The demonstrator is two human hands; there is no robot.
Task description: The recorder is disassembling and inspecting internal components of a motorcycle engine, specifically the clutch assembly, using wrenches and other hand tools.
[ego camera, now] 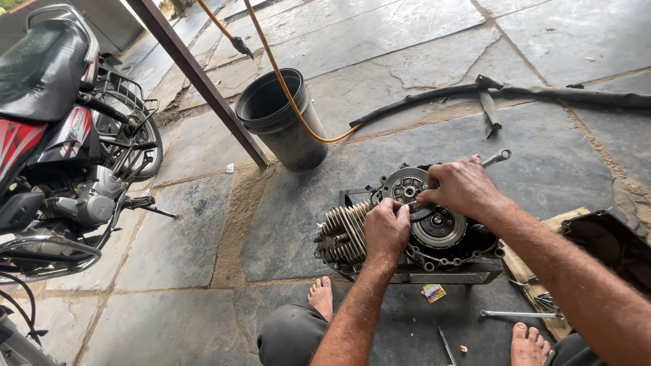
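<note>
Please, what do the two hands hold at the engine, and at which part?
It cannot be told for sure. Both the left hand and the right hand pinch at the hub of the round clutch plate on the engine; any small part there is hidden.

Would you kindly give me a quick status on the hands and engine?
Left hand, right hand both on the round disc of the engine. Wrench behind.

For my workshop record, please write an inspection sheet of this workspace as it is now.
Surface: stone slab floor, cracked, dusty.
Job's things: engine on a metal stand, round clutch part exposed.
Clutter: spanner, small packet, black cover.
Grippers: left hand and right hand both on the clutch part, fingers bent.
Cables: orange hose into black bucket; black hose.
Surroundings: motorcycle parked at left.
</note>
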